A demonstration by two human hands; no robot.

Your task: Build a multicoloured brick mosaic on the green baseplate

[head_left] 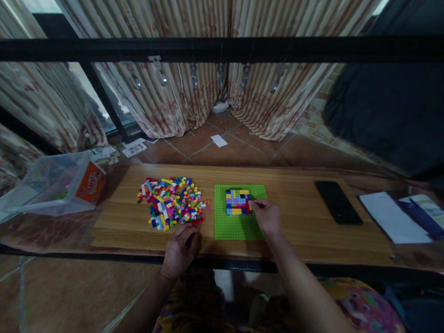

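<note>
Left hand (180, 248) sits beside loose bricks (177, 200), right hand (268, 220) over a green baseplate (235, 230).

Just the one view here, worn on the person's head, looking out forward and down, and it's wide: the left hand (180, 249) and right hand (268, 220) sit fairly near, lower centre, the worktop (301, 194) runs right across the middle, and there, farther off up top, hang the curtains (173, 97).
</note>
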